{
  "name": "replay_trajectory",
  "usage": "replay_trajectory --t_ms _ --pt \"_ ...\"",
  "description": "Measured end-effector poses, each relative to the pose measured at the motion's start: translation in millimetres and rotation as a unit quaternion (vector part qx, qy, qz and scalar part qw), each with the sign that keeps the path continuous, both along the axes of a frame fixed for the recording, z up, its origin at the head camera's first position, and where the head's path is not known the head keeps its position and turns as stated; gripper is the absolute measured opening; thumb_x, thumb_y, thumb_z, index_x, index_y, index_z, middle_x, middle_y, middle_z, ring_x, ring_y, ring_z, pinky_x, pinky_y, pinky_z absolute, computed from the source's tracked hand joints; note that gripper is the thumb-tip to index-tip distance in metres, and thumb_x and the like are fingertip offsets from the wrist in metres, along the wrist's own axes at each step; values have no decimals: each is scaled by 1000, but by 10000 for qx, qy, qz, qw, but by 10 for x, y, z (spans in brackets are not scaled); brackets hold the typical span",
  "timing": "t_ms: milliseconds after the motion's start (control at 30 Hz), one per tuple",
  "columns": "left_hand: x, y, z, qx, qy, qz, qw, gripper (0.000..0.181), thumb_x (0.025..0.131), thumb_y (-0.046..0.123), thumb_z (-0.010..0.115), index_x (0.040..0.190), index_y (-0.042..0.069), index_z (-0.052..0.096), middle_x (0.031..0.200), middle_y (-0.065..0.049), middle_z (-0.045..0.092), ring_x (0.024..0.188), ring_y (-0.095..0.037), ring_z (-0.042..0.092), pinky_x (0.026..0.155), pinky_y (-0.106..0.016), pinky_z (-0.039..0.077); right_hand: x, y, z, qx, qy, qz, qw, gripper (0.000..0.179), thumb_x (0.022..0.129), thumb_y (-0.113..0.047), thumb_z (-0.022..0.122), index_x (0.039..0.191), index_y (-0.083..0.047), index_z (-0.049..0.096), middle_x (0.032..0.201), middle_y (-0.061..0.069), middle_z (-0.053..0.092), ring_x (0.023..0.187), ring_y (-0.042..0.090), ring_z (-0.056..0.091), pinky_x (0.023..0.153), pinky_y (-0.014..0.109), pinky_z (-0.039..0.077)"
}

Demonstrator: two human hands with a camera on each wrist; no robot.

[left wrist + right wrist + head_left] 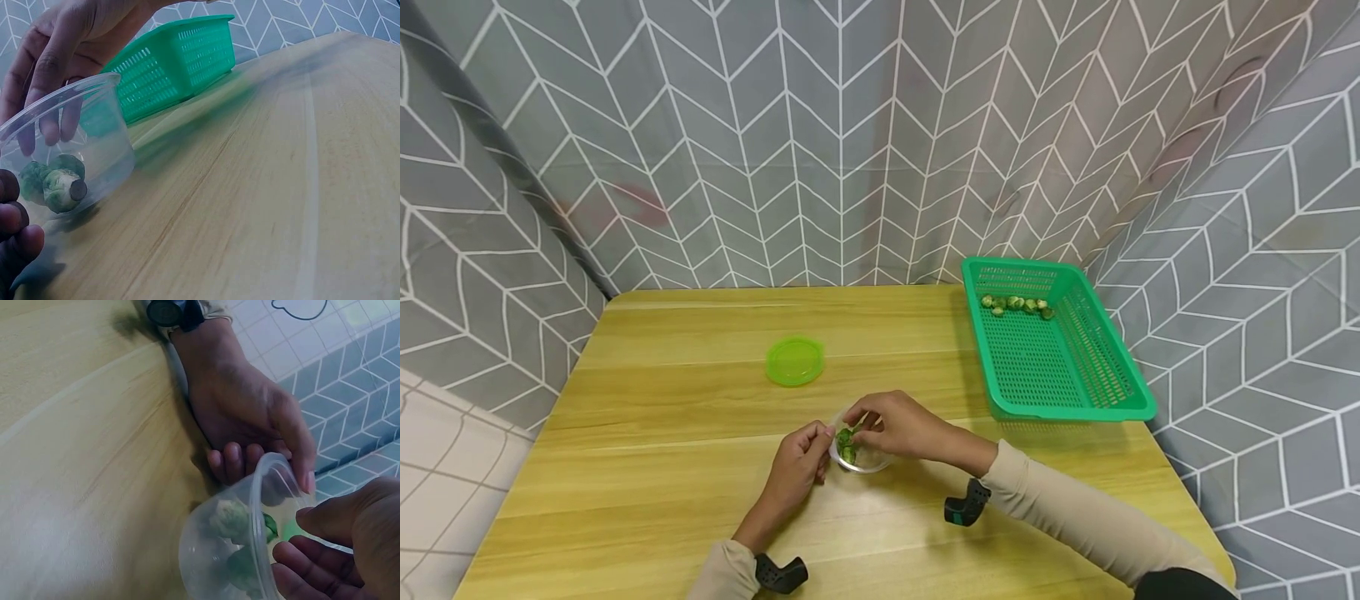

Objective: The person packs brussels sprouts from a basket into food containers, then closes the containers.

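A clear round plastic tub (867, 468) stands on the table with several Brussels sprouts (62, 187) at its bottom. My left hand (797, 462) pinches the tub's rim from the left, thumb on top and fingers against the outside, as the right wrist view shows. From the other side my right hand (906, 427) reaches over the rim. Its fingers dip inside, above the sprouts, with thumb and fingers apart and no sprout visible between them.
A green plastic basket (1075, 412) stands at the table's right side, with several more Brussels sprouts (1015, 303) along its far end. Beyond the tub lies a round light-green lid (795, 361). A patterned grey curtain (850, 150) hangs behind the table.
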State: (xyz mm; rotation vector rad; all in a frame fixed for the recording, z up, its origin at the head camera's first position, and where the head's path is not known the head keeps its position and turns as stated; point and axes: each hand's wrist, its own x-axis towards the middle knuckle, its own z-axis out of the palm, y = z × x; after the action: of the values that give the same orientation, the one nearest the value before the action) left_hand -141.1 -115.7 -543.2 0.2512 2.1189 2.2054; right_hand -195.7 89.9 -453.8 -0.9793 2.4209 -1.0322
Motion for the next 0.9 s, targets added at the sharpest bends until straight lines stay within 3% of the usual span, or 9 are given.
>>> replay_trajectory --t_ms 233,500,700,900 --pt "-2 5 -12 18 35 7 10000 39 106 24 54 79 -3 51 58 -18 43 48 -15 43 41 -28 43 -52 163 119 -52 112 -212 9997 26 95 -8 71 120 -3 69 110 8 73 97 16 69 83 24 57" --pt "-3 10 -15 40 130 -39 9999 40 107 23 53 78 -4 50 58 -24 41 46 -25 42 40 -30 43 -192 480 239 -363 482 -810 9949 20 94 -8 71 114 -7 72 106 11 74 96 21 70 82 34 60" --pt "1 5 0 25 141 -65 9999 38 107 23 53 79 -3 51 58 -21 42 46 -23 43 41 -30 43 -331 777 346 -475 486 -1422 9875 19 95 -8 70 114 -8 71 107 7 73 98 23 69 85 39 59" --pt "13 6 1 63 103 -69 9999 38 107 24 53 79 -2 51 57 -13 43 47 -17 43 41 -29 43 -514 1107 441 -378 701 -2070 9751 21 97 -8 68 117 -7 70 114 12 72 104 27 68 87 39 59"
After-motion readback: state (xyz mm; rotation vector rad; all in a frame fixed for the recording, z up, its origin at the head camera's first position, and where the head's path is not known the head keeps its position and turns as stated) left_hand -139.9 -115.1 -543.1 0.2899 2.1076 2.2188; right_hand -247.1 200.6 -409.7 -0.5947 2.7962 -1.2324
